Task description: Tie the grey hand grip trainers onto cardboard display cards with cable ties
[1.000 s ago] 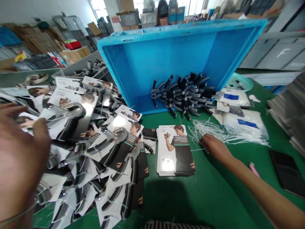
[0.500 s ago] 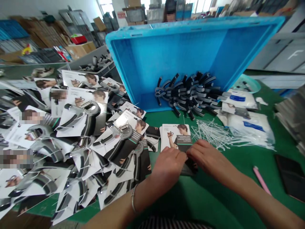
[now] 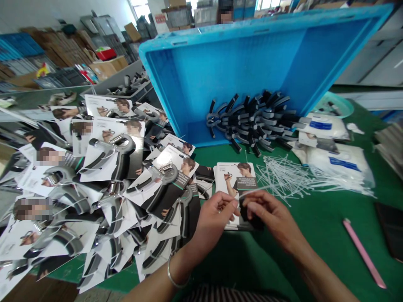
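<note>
Both my hands are over the near half of a stack of printed backing cards [image 3: 225,178]. My left hand [image 3: 217,212] is closed, thumb pressed to its curled fingers. To its right, my right hand [image 3: 272,214] has its fingers bent inward. A thin white cable tie [image 3: 253,191] stretches across the gap between them, at the fingers of both; its ends are hard to see. The fingers cover the lower part of the top card. Just beyond my right hand lies a loose pile of white cable ties [image 3: 280,174].
Carded hand grippers [image 3: 110,155] are heaped on the left. A tilted blue crate [image 3: 233,67] holds loose hand grippers [image 3: 252,119]. Plastic bags [image 3: 338,163], a pink pen-like stick [image 3: 363,253] and a dark phone-like slab [image 3: 390,226] lie on the right. A person [image 3: 226,12] is behind the crate.
My hands have drawn slightly apart, uncovering more of the card stack. The white cable tie now shows between them. The whole view has shifted a little.
</note>
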Demonstrator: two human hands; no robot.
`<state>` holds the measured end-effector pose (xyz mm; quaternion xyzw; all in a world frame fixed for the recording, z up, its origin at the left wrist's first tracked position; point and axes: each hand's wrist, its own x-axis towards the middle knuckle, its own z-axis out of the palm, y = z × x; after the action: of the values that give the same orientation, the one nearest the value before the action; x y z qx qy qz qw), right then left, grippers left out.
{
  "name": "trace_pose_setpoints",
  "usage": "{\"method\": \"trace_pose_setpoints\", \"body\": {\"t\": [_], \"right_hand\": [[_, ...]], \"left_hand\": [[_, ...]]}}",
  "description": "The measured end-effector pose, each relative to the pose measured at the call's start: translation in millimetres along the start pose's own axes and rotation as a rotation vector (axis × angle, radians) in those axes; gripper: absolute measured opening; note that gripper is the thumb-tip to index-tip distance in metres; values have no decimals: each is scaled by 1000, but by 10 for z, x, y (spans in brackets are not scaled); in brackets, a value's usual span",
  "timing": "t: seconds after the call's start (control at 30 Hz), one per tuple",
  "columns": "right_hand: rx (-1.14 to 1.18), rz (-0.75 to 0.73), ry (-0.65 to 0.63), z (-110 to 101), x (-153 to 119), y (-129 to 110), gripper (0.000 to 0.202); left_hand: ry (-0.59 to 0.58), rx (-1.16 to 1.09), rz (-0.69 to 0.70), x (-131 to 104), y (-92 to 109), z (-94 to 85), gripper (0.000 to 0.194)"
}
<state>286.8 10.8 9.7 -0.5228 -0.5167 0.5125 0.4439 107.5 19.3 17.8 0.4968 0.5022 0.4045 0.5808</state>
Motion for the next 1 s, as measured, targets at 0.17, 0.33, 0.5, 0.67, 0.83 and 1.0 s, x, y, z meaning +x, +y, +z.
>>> {"method": "trace_pose_setpoints", "body": {"t": [0.17, 0.33, 0.5, 0.67, 0.83, 1.0], "right_hand": [[86, 74, -70, 124, -32, 54, 19], [68, 77, 15, 42, -10, 101, 22], [190, 98, 52, 22, -30, 168, 23], [212, 73, 60, 15, -88, 186, 25], [217, 30, 103, -101, -124, 141, 22], [216, -50, 177, -139, -100, 20, 16]], "left_hand": [[-124, 217, 104, -90, -79, 11, 18], [180, 604, 262, 114, -267, -198, 50], [103, 652, 194, 373, -494, -307, 44], [89, 503, 218, 465, -503, -377, 32], [233, 443, 223, 347, -331, -406, 30], [179, -13, 25, -16, -86, -408, 32]]}}
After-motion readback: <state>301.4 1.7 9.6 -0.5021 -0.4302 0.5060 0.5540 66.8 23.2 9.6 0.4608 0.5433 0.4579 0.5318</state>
